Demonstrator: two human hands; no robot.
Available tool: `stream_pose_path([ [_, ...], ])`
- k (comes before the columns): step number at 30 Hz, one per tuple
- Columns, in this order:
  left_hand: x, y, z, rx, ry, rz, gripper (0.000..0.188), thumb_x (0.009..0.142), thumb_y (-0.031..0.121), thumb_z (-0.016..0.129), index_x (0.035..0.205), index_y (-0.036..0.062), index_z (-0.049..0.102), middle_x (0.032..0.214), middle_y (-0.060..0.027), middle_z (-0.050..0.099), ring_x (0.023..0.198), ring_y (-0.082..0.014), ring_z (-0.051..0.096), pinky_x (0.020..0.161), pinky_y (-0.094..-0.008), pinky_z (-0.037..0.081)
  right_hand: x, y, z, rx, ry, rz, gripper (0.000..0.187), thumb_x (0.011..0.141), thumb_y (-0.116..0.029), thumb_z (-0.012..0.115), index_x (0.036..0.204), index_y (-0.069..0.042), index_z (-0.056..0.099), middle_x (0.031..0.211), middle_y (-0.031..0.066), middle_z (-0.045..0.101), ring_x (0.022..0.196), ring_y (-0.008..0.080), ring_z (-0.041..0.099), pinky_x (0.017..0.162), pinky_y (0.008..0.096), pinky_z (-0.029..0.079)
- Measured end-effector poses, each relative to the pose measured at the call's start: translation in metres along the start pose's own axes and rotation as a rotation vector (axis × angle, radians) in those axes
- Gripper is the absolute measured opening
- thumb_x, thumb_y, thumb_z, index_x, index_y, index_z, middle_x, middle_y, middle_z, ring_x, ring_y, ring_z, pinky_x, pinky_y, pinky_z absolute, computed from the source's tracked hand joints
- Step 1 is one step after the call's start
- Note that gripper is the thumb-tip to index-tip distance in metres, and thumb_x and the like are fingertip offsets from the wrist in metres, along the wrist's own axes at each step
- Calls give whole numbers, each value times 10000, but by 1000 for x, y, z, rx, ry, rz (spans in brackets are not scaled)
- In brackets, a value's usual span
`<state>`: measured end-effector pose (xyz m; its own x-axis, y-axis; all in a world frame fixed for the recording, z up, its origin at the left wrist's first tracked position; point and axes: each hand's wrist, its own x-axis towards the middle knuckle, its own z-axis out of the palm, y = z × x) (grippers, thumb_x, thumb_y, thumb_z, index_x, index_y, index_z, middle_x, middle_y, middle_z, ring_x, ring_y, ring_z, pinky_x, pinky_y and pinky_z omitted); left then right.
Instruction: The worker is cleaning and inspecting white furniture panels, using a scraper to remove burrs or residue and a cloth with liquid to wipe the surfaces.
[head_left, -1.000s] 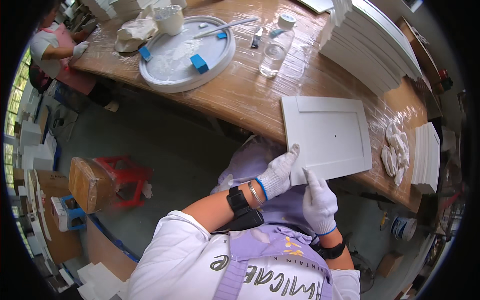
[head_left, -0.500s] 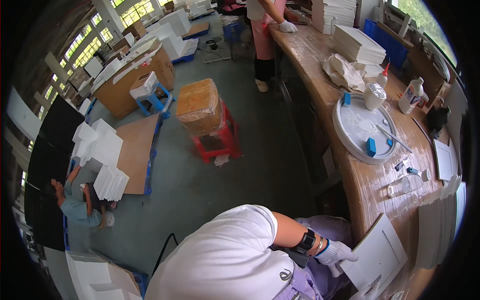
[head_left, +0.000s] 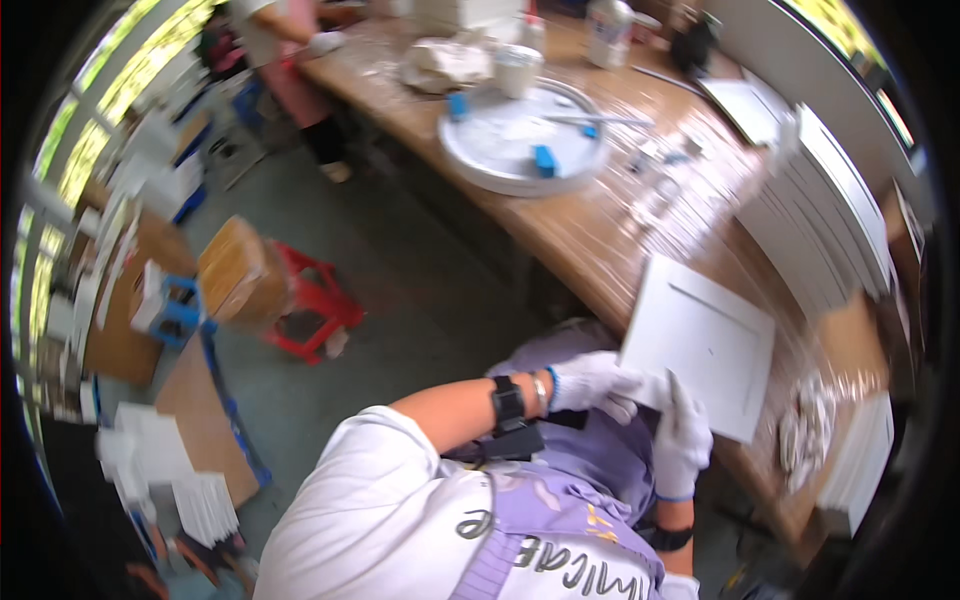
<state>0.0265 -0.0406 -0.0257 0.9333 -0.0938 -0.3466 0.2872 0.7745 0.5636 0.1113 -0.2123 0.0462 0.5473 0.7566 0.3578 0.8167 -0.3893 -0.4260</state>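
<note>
A square white panel point(head_left: 712, 345) with a narrow slot near one edge lies tilted at the front edge of the worktable. My left hand point(head_left: 597, 388), in a white knit glove with a blue cuff, grips its near left corner, fingers curled. My right hand point(head_left: 682, 437), also gloved, holds the near edge, with a finger lying over the panel's face. The undersides of both grips are hidden.
The film-covered table point(head_left: 560, 240) carries a round white tray point(head_left: 480, 165) with blue blocks point(head_left: 544, 160), a cup point(head_left: 518, 70) and a bottle point(head_left: 608, 35). Stacked white panels point(head_left: 815, 220) stand to the right, beside crumpled gloves point(head_left: 806, 430). A co-worker point(head_left: 290, 60) stands at the far left end.
My view has swung to the right and down, so the table sits more central. My right hand and the whole panel now show; both hands remain at the panel's near side.
</note>
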Motion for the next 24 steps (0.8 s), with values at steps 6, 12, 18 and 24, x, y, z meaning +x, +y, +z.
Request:
stream_pose_path([
  [6,-22,31,-6,116,239,30,308,950,196,550,1158,-28,516,918,-139,636,713,-211,662,645,-361,598,-32,93,-14,-369,187,401,190,851,-116,610,1034,-83,645,866,138,623,719,326,628,632,421,514],
  [12,-2,36,1,265,424,144,396,970,353,539,1136,-6,549,850,-107,654,557,-153,614,473,-273,533,-36,62,-46,-83,182,327,232,846,-91,614,1073,-109,656,778,118,591,701,308,609,629,389,512],
  [18,-5,61,-21,776,615,131,419,965,405,533,1071,1,564,759,-96,631,506,-128,585,464,-240,524,-52,133,-56,-324,241,352,210,836,-78,600,1045,-84,624,827,131,591,773,346,603,680,429,503],
  [24,3,61,30,1753,843,830,523,808,246,741,1231,24,530,1140,-160,591,1027,-285,589,882,-371,499,-44,114,-73,-28,-147,143,323,838,-37,574,1155,-97,592,918,131,595,792,327,618,679,404,506],
])
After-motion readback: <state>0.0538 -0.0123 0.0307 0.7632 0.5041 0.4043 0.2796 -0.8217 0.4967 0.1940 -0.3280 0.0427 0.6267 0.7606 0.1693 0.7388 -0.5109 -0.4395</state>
